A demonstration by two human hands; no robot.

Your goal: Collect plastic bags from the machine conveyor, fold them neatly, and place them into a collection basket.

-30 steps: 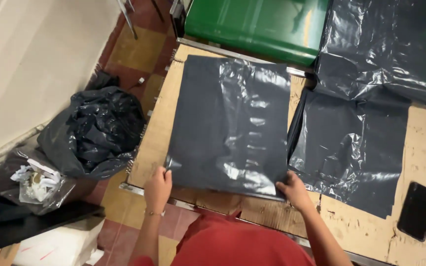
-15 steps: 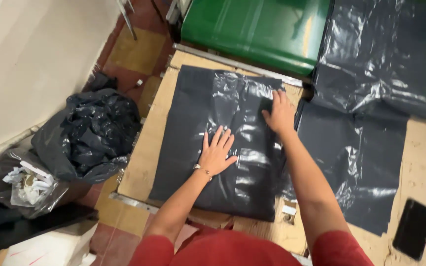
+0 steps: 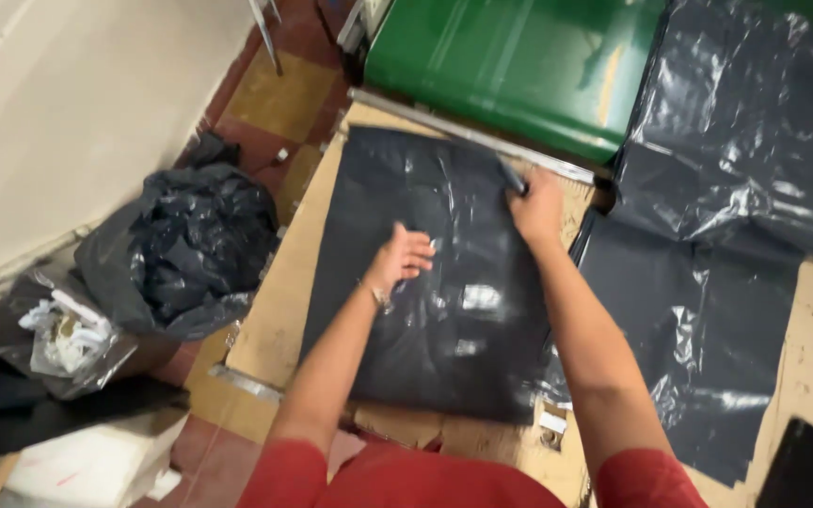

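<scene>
Hands: left hand (image 3: 405,256) lies flat with fingers spread, pressing near the middle of the dark grey plastic bag (image 3: 435,282). Right hand (image 3: 536,207) is at the bag's far right corner, fingers closed on that edge; whether it pinches one layer or several cannot be told.

Risk, as judged: the film looks thin, glossy and slippery. If the left palm lifts while the right pulls, the sheet could slide or bunch on the table (image 3: 279,301). A hard tug at the corner might stretch or tear it. Trapped air could leave creases. The bag's near edge reaches the table's front edge, so a drag toward the body could carry it off.

Bag: flat, roughly rectangular, wrinkled with bright highlights, lying on the brown cardboard-like table top. To the right of the bag, a stack of similar grey sheets (image 3: 698,320) overlaps the same surface; beyond that stack, a dark phone (image 3: 800,463). Beyond the bag, a green bin (image 3: 510,66). Left of the bag, on the floor, a stuffed black rubbish bag (image 3: 185,249).
</scene>
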